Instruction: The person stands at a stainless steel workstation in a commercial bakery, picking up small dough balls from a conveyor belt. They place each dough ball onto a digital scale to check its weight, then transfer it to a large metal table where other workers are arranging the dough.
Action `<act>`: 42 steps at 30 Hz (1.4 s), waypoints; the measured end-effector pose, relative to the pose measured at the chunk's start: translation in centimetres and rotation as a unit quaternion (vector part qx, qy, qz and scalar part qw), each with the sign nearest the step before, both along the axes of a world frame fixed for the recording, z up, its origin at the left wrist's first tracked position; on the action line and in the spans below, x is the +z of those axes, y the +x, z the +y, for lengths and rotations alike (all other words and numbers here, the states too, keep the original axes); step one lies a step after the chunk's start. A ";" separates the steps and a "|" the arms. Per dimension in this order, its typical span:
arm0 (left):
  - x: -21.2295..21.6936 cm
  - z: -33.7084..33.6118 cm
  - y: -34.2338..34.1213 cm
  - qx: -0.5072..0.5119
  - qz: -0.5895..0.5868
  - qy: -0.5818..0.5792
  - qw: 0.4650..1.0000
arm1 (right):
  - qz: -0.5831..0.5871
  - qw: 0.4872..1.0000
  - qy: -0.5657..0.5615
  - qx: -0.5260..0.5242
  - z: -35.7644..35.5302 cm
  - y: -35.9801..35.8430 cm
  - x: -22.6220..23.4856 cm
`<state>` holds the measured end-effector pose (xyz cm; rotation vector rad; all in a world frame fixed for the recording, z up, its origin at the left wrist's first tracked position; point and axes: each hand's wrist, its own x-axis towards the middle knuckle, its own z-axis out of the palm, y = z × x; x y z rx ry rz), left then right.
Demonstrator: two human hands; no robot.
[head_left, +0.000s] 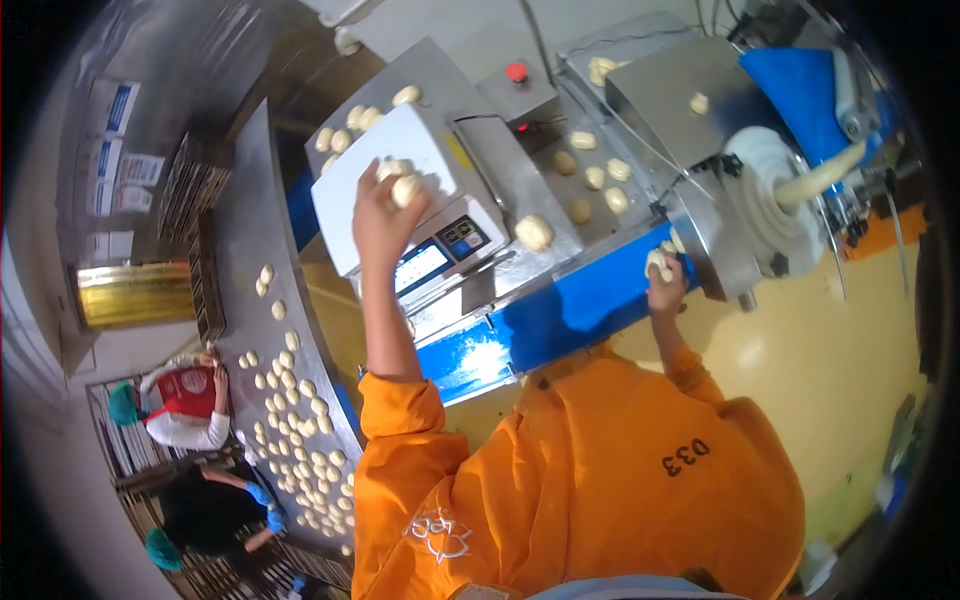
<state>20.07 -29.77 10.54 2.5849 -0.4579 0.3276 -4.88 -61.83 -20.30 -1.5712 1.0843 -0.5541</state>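
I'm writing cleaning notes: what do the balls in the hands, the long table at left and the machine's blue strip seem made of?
The balls: probably dough, pale, smooth and soft-looking. The long table: likely stainless steel, grey with a dull sheen. The blue strip: plastic or painted metal, glossy by its bright glare.

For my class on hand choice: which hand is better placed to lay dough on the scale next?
Probably the left hand: it is over the scale, with dough in its grasp. The right hand holds another piece, but is farther off, near the blue panel.
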 end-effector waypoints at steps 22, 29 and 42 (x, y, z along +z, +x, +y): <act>-7.8 38.1 -29.8 0.234 0.163 -0.800 0.529 | -0.020 0.862 -0.483 0.154 4.2 0.1 -6.4; -10.6 56.9 -50.1 0.457 -0.034 -0.709 0.536 | -0.092 0.762 -0.494 0.409 22.0 0.0 -0.5; -21.4 71.5 -79.3 0.853 -0.002 0.045 0.521 | -0.329 0.609 -0.278 0.666 85.3 17.2 17.9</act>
